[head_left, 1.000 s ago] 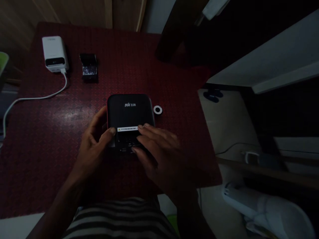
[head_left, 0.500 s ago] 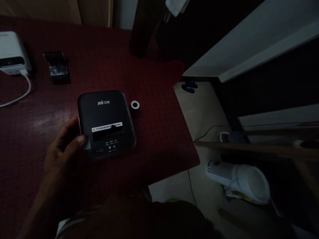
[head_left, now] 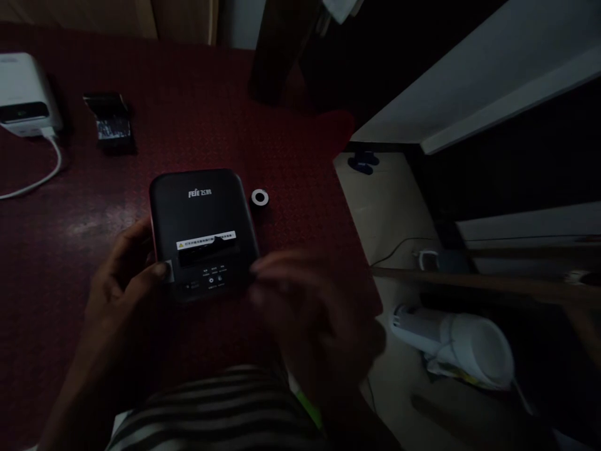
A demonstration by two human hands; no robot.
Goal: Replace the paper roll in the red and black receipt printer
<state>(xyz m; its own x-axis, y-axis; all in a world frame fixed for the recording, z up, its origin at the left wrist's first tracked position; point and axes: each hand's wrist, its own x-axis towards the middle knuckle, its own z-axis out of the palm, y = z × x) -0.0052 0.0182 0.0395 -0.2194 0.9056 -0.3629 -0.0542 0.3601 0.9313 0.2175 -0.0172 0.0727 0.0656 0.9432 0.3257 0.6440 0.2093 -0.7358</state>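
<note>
A black receipt printer (head_left: 201,213) with a white logo, a white warning strip, a dark slot and small buttons lies on the red patterned table. My left hand (head_left: 124,269) grips its left side, thumb on the lower left edge beside a small pale patch, the other fingers partly hidden along the side. Smeared by motion, my right hand (head_left: 314,307) hovers by the printer's lower right corner, fingertips close to it; whether they touch or hold anything cannot be told. Right of the printer sits a small round piece (head_left: 260,198), a white ring with a dark centre.
A white power bank (head_left: 23,94) with a white cable (head_left: 54,166) stands at the back left. Beside it lies a small black, partly shiny folded piece (head_left: 111,124). A dark post (head_left: 277,56) rises behind the table. White cylinder (head_left: 451,341) and slippers (head_left: 361,164) are on the floor.
My right hand left the printer, dropped low toward my body, and has come back up to its right corner. My left hand keeps its grip. The view has swung right.
</note>
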